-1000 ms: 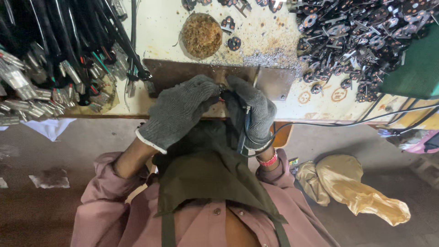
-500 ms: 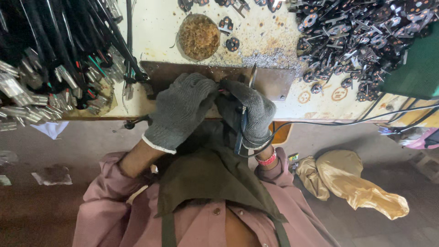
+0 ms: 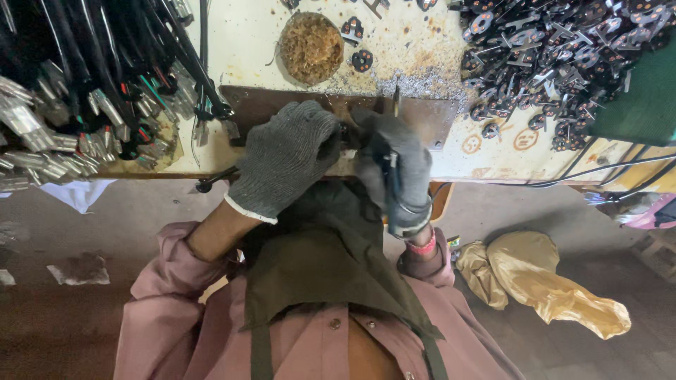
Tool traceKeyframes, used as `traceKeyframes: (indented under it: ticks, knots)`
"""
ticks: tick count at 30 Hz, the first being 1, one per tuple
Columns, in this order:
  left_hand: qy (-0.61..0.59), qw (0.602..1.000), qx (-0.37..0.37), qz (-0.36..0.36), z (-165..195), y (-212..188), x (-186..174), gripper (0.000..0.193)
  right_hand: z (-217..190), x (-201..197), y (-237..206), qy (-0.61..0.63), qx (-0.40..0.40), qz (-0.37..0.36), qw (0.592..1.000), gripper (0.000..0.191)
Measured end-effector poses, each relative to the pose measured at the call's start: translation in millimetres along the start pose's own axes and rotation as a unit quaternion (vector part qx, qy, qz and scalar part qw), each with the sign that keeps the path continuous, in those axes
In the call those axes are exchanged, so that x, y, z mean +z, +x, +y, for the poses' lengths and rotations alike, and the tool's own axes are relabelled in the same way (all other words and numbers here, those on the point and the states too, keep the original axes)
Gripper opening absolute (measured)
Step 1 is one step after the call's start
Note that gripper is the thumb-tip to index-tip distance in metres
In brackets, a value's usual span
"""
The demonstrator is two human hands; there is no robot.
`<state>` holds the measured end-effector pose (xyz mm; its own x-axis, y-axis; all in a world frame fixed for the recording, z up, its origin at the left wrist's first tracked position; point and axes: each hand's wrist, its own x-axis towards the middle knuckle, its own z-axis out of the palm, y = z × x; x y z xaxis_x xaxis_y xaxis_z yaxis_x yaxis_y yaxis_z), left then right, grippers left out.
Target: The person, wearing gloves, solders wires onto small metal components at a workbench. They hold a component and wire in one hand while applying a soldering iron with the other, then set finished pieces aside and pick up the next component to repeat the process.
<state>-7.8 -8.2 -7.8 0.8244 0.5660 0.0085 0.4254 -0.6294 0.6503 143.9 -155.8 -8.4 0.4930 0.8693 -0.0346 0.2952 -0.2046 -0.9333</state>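
Head view, looking down. The left hand, in a grey knit glove, lies curled over the near edge of the brown metal plate on the surface; its grip is pressed together around a small part hidden beneath the fingers. The right hand, likewise gloved, has its grip closed around a slim dark-handled tool, whose tip points away from the body toward the plate. The two hands touch at the fingertips. Left: a bundle of black cables with metal ends. Right: a heap of small dark metal parts. Behind the hands: a round rust-brown disc.
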Motion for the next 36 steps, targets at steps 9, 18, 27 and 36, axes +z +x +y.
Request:
traceKeyframes:
  ticks: [9, 18, 27, 36]
  knots:
    - [0.014, 1.000, -0.003, -0.003, -1, 2, 3, 0.020, 33, -3, -44, -0.081, -0.069, 0.007, 0.994, 0.033]
    - [-0.016, 0.999, -0.028, 0.017, 2, 1, 4, 0.016, 28, -1, -30, -0.079, -0.095, -0.014, 0.992, 0.032]
    - [-0.001, 1.000, 0.026, -0.015, -4, 1, 2, 0.026, 30, 1, -34, -0.087, -0.090, 0.003, 0.992, 0.032]
    - [-0.020, 0.999, 0.015, -0.029, -4, -1, 1, 0.028, 31, -2, -34, -0.089, -0.092, 0.003, 0.992, 0.031]
